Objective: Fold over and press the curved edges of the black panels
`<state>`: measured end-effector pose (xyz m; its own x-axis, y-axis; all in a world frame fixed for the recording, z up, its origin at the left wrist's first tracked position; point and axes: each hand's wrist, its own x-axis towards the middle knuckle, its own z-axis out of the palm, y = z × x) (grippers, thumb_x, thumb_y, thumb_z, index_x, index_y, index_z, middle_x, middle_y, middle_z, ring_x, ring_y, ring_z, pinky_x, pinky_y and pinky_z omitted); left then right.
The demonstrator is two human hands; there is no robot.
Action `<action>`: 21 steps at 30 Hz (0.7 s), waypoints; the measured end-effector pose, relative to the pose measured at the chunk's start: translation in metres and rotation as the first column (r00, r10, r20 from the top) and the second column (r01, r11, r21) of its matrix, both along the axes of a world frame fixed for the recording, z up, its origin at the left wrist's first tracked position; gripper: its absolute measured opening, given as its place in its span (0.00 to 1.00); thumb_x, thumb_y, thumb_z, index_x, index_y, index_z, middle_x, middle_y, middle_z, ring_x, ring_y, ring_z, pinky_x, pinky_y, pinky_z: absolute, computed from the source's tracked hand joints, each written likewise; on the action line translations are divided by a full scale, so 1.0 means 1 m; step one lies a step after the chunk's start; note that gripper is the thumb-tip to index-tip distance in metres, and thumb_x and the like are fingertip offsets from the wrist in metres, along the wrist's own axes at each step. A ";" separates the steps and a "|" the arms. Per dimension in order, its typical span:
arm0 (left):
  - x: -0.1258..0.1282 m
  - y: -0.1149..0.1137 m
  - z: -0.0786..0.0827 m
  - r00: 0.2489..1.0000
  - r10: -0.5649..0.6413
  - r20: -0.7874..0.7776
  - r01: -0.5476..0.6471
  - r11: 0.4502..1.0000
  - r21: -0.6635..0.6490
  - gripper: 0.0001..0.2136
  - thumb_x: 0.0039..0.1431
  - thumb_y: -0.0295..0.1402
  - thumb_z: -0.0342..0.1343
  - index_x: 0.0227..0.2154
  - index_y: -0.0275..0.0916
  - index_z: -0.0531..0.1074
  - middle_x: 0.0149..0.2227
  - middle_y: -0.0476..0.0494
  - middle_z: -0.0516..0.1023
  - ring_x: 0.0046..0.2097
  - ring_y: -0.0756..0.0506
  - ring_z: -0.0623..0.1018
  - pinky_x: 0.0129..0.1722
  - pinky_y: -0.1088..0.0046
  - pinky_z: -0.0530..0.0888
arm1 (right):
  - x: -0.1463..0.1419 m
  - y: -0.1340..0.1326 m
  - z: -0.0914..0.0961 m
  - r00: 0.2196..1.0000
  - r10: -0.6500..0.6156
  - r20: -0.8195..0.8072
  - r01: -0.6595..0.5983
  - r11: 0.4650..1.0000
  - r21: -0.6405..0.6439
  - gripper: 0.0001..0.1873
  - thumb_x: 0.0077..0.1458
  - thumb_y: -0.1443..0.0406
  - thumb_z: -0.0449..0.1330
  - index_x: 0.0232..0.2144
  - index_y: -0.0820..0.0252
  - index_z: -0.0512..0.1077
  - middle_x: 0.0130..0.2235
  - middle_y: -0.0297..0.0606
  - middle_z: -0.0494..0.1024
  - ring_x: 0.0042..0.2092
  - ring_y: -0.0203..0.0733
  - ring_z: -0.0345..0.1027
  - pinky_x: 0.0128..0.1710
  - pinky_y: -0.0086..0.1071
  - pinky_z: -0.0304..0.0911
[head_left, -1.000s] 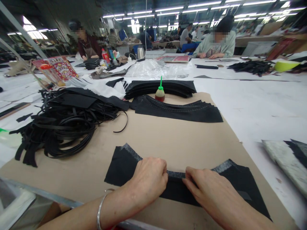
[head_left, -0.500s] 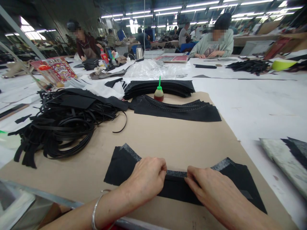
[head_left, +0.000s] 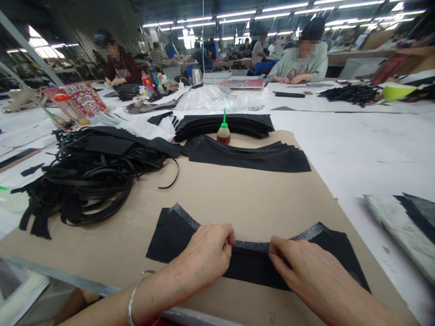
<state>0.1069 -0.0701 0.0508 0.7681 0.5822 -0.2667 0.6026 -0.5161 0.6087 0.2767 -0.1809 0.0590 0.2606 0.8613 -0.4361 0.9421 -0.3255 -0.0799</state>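
A curved black leather-like piece [head_left: 251,269] lies on brown paper in front of me. A speckled grey band [head_left: 251,246] runs along its concave far edge. My left hand [head_left: 210,250] is closed, its thumb and fingers pinching that edge left of the middle. To the right, my right hand [head_left: 301,261] pinches the same edge, fingertips pressed together. A short stretch of the band shows between the two hands. The fingertips partly hide the edge where they grip, and the right forearm covers some of the piece's right end.
Beyond lie stacked black curved pieces [head_left: 249,158] and a green-tipped glue bottle [head_left: 223,133]. A heap of black strips [head_left: 98,176] spreads at left. At right sits a pale slab [head_left: 397,226] with dark pieces. Two people work across the white table [head_left: 367,145].
My right hand has slid slightly right along the edge, widening the gap between the hands. The left hand stays nearly in place. The camera view has shifted slightly.
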 end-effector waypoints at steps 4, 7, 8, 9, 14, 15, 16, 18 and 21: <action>-0.006 0.007 0.003 0.999 -0.015 0.045 0.019 0.997 -0.075 0.12 0.49 0.22 0.48 0.32 0.41 0.74 0.31 0.49 0.78 0.35 0.47 0.76 0.34 0.74 0.67 | 0.006 -0.004 0.001 0.997 -0.013 -0.077 0.014 1.000 0.015 0.12 0.58 0.71 0.49 0.33 0.57 0.72 0.32 0.40 0.79 0.36 0.48 0.74 0.30 0.32 0.54; -0.009 0.014 0.004 0.998 -0.007 0.056 0.018 0.980 -0.200 0.13 0.46 0.22 0.48 0.33 0.39 0.74 0.30 0.49 0.78 0.33 0.48 0.75 0.30 0.76 0.67 | 0.011 -0.005 0.004 0.992 -0.014 -0.123 0.018 0.999 0.032 0.12 0.58 0.70 0.49 0.32 0.56 0.73 0.31 0.38 0.78 0.34 0.45 0.73 0.31 0.32 0.54; -0.010 0.016 0.004 0.999 -0.001 0.053 0.015 0.968 -0.251 0.13 0.46 0.22 0.48 0.33 0.38 0.74 0.29 0.49 0.78 0.32 0.48 0.75 0.29 0.77 0.67 | 0.012 -0.006 0.006 0.991 -0.012 -0.130 0.017 0.999 0.039 0.12 0.58 0.70 0.50 0.32 0.55 0.73 0.31 0.38 0.78 0.34 0.44 0.72 0.31 0.31 0.54; -0.011 0.019 0.004 0.999 0.005 0.048 0.010 0.953 -0.304 0.13 0.46 0.22 0.48 0.33 0.38 0.73 0.28 0.48 0.78 0.30 0.49 0.75 0.28 0.77 0.67 | 0.012 -0.006 0.009 0.990 -0.007 -0.139 0.014 0.999 0.046 0.12 0.58 0.70 0.50 0.31 0.55 0.73 0.31 0.37 0.78 0.34 0.44 0.72 0.31 0.31 0.55; -0.014 0.030 0.016 0.998 0.009 0.056 0.025 0.821 -0.571 0.11 0.45 0.25 0.50 0.33 0.35 0.72 0.28 0.47 0.78 0.22 0.52 0.72 0.22 0.79 0.65 | 0.021 -0.004 0.032 0.923 -0.108 -0.369 0.082 0.993 -0.086 0.12 0.57 0.69 0.48 0.29 0.56 0.71 0.23 0.32 0.74 0.22 0.35 0.64 0.21 0.26 0.52; -0.014 0.032 0.019 0.998 -0.001 0.061 0.038 0.791 -0.610 0.10 0.44 0.25 0.50 0.32 0.34 0.72 0.28 0.47 0.78 0.21 0.53 0.72 0.22 0.80 0.65 | 0.025 -0.004 0.036 0.886 -0.144 -0.441 0.091 0.986 -0.139 0.12 0.56 0.69 0.48 0.29 0.56 0.71 0.22 0.31 0.73 0.19 0.34 0.61 0.18 0.25 0.50; -0.014 0.035 0.023 0.998 -0.012 0.061 0.049 0.763 -0.644 0.10 0.44 0.25 0.51 0.31 0.34 0.72 0.28 0.47 0.78 0.21 0.54 0.72 0.22 0.80 0.65 | 0.030 -0.005 0.039 0.844 -0.170 -0.508 0.091 0.980 -0.177 0.11 0.55 0.68 0.48 0.28 0.57 0.70 0.21 0.30 0.72 0.19 0.34 0.59 0.17 0.25 0.50; -0.014 0.040 0.031 0.998 -0.033 0.060 0.065 0.724 -0.686 0.10 0.42 0.26 0.53 0.31 0.34 0.73 0.27 0.47 0.77 0.20 0.54 0.72 0.21 0.80 0.65 | 0.041 -0.009 0.044 0.764 -0.186 -0.618 0.078 0.977 -0.197 0.08 0.53 0.67 0.49 0.28 0.57 0.69 0.20 0.30 0.73 0.19 0.33 0.59 0.18 0.24 0.51; -0.015 0.047 0.038 0.996 -0.050 0.068 0.084 0.686 -0.723 0.11 0.41 0.26 0.54 0.31 0.33 0.74 0.26 0.48 0.77 0.20 0.53 0.73 0.20 0.81 0.64 | 0.057 -0.015 0.052 0.678 -0.197 -0.708 0.099 0.979 -0.177 0.07 0.49 0.68 0.49 0.28 0.57 0.67 0.21 0.30 0.73 0.21 0.33 0.62 0.21 0.23 0.52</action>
<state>0.0922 -0.0228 0.0889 0.8168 0.1672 -0.5521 0.5510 0.0574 0.8325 0.3337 -0.1963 0.1113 -0.0555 0.7703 -0.6353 0.5489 -0.5080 -0.6638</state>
